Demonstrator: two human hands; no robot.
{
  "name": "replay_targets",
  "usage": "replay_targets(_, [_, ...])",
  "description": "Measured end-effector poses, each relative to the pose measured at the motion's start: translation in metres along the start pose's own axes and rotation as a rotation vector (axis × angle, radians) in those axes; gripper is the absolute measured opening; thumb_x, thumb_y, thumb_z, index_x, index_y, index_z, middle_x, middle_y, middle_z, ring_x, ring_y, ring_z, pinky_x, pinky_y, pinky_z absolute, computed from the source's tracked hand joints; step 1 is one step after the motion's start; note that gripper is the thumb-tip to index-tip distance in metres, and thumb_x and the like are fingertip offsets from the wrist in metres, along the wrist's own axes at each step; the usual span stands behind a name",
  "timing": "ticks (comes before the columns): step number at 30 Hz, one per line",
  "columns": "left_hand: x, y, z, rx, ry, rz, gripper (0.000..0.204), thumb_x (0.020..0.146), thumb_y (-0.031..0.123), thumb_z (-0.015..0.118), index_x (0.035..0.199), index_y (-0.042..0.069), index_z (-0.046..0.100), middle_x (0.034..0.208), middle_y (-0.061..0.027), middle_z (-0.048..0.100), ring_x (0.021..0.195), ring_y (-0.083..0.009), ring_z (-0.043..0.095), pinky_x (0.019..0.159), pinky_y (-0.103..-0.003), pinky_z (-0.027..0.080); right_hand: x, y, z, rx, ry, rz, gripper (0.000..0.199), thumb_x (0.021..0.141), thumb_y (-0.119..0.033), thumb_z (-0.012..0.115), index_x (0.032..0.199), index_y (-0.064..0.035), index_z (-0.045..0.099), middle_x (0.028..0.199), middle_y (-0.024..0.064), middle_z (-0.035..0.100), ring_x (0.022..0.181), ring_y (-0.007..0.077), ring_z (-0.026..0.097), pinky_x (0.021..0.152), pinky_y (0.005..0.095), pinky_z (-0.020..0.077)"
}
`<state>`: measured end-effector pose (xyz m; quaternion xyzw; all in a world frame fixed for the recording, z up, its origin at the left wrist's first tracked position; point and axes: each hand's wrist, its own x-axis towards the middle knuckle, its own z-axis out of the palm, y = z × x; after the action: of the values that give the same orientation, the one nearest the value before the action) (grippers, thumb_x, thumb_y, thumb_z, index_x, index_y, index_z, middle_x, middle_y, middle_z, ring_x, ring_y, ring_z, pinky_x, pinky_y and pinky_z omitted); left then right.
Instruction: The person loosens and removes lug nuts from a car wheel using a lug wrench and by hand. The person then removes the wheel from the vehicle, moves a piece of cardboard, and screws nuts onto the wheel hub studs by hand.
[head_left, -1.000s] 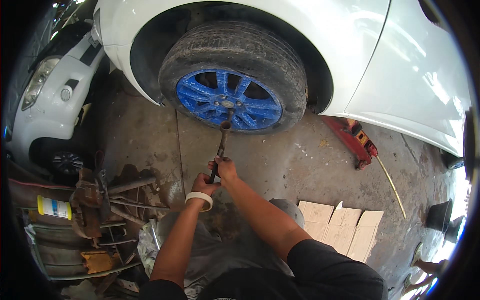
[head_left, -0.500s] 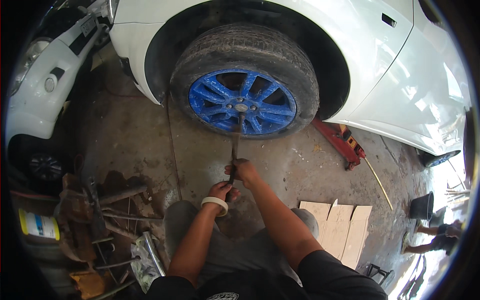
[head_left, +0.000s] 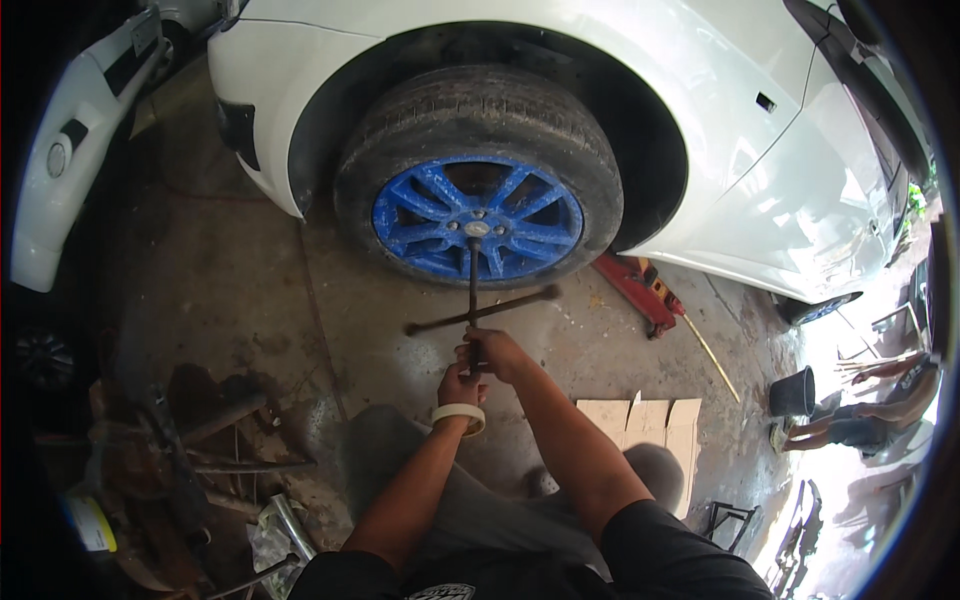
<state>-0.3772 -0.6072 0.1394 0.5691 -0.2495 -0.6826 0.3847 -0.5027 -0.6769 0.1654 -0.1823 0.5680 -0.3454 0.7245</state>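
Note:
A rusty four-way lug wrench runs from the lower part of the blue wheel rim toward me. Its far end is at a lug nut below the hub cap, and its crossbar slants up to the right. My right hand is closed round the near arm of the wrench, just behind the crossing. Lower and to the left, my left hand is closed at the same arm's near end. A cream ring like a roll of tape circles my left wrist. The dusty tyre sits within the wheel arch.
A red floor jack with a long yellowish handle stands right of the wheel. Flattened cardboard lies near my right knee. Metal bars and a tub crowd the lower left. At far right, another person is near a black bucket.
The wrench's crossbar, blurred and nearly in line with the shaft before, now lies crosswise. Both hands keep hold of the near arm. My view has shifted slightly.

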Motion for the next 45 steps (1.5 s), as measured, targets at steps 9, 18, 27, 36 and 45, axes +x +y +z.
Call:
replay_targets(9, [0.010, -0.004, -0.004, 0.101, -0.072, 0.068, 0.016, 0.106, 0.022, 0.051, 0.116, 0.009, 0.053, 0.076, -0.0059, 0.063, 0.057, -0.0156, 0.061, 0.049, -0.030, 0.046, 0.021, 0.016, -0.012, 0.060, -0.112, -0.122, 0.030, 0.101, -0.022, 0.062, 0.122, -0.0009, 0.058, 0.108, 0.0131, 0.070, 0.098, 0.0260, 0.069, 0.091, 0.0416, 0.0556])
replay_targets(18, [0.043, 0.003, -0.010, 0.239, -0.023, -0.062, 0.030, 0.098, 0.034, 0.063, 0.107, 0.006, 0.062, 0.075, -0.0057, 0.062, 0.061, -0.0170, 0.060, 0.057, -0.034, 0.047, 0.052, 0.003, -0.088, 0.076, 0.139, 0.014, 0.023, 0.099, -0.026, 0.058, 0.103, -0.0049, 0.066, 0.108, 0.0123, 0.072, 0.096, 0.0256, 0.071, 0.079, 0.0428, 0.0575])
replay_targets(27, [0.051, -0.014, -0.028, 0.575, 0.107, 0.190, 0.039, 0.099, 0.041, 0.060, 0.110, 0.003, 0.066, 0.090, -0.0205, 0.069, 0.084, -0.0395, 0.067, 0.077, -0.047, 0.051, 0.111, -0.075, -0.049, 0.098, 0.234, -0.401, 0.026, 0.098, -0.025, 0.059, 0.110, -0.0036, 0.067, 0.107, 0.0104, 0.067, 0.096, 0.0280, 0.067, 0.078, 0.0457, 0.0553])
replay_targets(36, [0.021, -0.011, -0.062, 0.828, 0.201, 0.311, 0.031, 0.101, 0.034, 0.062, 0.106, 0.003, 0.066, 0.074, -0.0129, 0.061, 0.066, -0.0257, 0.059, 0.065, -0.040, 0.048, 0.174, -0.085, -0.014, 0.456, 0.076, -0.330, 0.026, 0.103, -0.021, 0.056, 0.122, -0.0037, 0.059, 0.108, 0.0122, 0.068, 0.092, 0.0258, 0.067, 0.075, 0.0436, 0.0535])
replay_targets(45, [-0.010, 0.009, -0.072, 0.830, 0.217, 0.227, 0.035, 0.099, 0.037, 0.062, 0.107, 0.004, 0.065, 0.090, -0.0241, 0.069, 0.087, -0.0462, 0.065, 0.075, -0.051, 0.050, 0.182, -0.096, 0.000, 0.653, 0.196, -0.306, 0.030, 0.102, -0.014, 0.059, 0.126, 0.0050, 0.057, 0.110, 0.0199, 0.071, 0.087, 0.0281, 0.069, 0.080, 0.0372, 0.0581])
